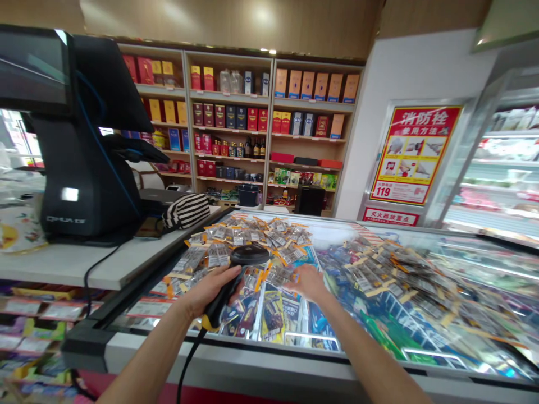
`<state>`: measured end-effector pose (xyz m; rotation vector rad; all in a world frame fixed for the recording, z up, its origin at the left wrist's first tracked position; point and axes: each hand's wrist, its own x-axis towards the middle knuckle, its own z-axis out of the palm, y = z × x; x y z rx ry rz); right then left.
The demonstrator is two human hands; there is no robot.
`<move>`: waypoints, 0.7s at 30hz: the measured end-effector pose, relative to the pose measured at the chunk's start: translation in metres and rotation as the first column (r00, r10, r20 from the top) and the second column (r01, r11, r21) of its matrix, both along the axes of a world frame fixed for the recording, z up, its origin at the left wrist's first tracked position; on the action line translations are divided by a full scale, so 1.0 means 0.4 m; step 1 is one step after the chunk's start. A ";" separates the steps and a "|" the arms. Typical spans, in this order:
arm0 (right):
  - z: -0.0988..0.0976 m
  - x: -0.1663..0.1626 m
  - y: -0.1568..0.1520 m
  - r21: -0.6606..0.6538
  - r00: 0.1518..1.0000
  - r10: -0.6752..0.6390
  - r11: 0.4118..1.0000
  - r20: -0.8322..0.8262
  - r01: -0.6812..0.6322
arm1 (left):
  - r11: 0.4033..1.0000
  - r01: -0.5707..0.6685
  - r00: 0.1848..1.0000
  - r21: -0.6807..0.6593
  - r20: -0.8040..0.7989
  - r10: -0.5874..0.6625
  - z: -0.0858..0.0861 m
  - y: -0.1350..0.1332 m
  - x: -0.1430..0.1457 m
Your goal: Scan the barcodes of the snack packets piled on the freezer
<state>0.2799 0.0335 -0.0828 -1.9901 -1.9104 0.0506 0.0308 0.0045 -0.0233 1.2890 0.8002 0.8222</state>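
My left hand (215, 287) is wrapped round the handle of a black and yellow barcode scanner (249, 256), whose head points away over the freezer's glass top. To its right, my right hand (309, 282) pinches the edge of a small clear packet with orange ends (278, 275). Around and beyond both hands lies a loose heap of similar packets (240, 233) on the glass. A second pile of packets (396, 266) lies farther right. The scanner's cable (189, 359) runs down over the freezer's front edge.
Under the glass, the chest freezer (273, 314) holds bagged ice treats. At left, a black checkout terminal (92, 140) and a striped cap (187, 211) stand on a white counter (113, 269). Shelves of boxes (231, 112) line the back wall; a red fire-hydrant sign (415, 154) hangs at right.
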 end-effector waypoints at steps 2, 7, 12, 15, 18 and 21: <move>-0.003 0.012 0.008 0.027 0.991 0.009 1.000 -0.136 -0.006 | 1.000 -0.009 1.000 0.002 0.003 0.009 0.001 0.000 -0.005; 0.001 0.071 0.025 0.189 0.767 0.064 0.979 -0.639 0.076 | 1.000 0.012 1.000 0.021 0.002 -0.013 -0.002 -0.004 0.006; 0.020 0.145 0.034 0.291 0.534 0.148 0.937 -0.832 0.193 | 1.000 -0.009 1.000 0.029 0.030 0.008 -0.011 -0.004 0.039; 0.035 0.171 0.032 0.315 0.504 0.151 0.913 -0.851 0.259 | 0.999 -0.003 0.999 0.033 0.053 0.002 -0.014 0.000 0.061; 0.052 0.175 0.023 0.303 0.469 0.138 0.905 -0.872 0.297 | 0.999 0.010 0.997 0.039 0.078 -0.013 -0.016 0.008 0.082; 0.065 0.170 0.013 0.295 0.452 0.129 0.900 -0.883 0.321 | 0.999 0.011 0.997 0.042 0.081 -0.014 -0.016 0.017 0.101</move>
